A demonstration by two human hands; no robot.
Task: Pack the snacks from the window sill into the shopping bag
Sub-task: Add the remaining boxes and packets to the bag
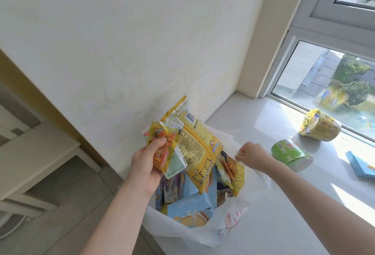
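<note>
Two hands in play: the left hand (145,165) grips one small crinkly packet (168,153), orange and yellow with a pale green end, thumb curled over its front, held just above the mouth of the bag. The right hand (252,156) pinches the thin far rim of the one shopping bag (174,228), a soft, filmy white plastic with a red doodle on its near side. The bag sits at the left end of the window sill (274,224), a smooth, pale, glossy slab catching hard sunlight. Standing tall out of the bag is one big yellow packet (197,149), flat and pillow-shaped, its back covered in small print with a barcode near the top. Beneath it there is a jumble of pale blue cardboard boxes (190,210), one showing a round cake, plus a biscuit packet (229,167); the exact number cannot be told. On the sill to the right lie two round tubs on their sides, one green tub (292,155) and one yellow tub (320,125) near the window glass, both shrink-wrapped and shiny. One flat blue box (360,165) lies at the right edge.
</note>
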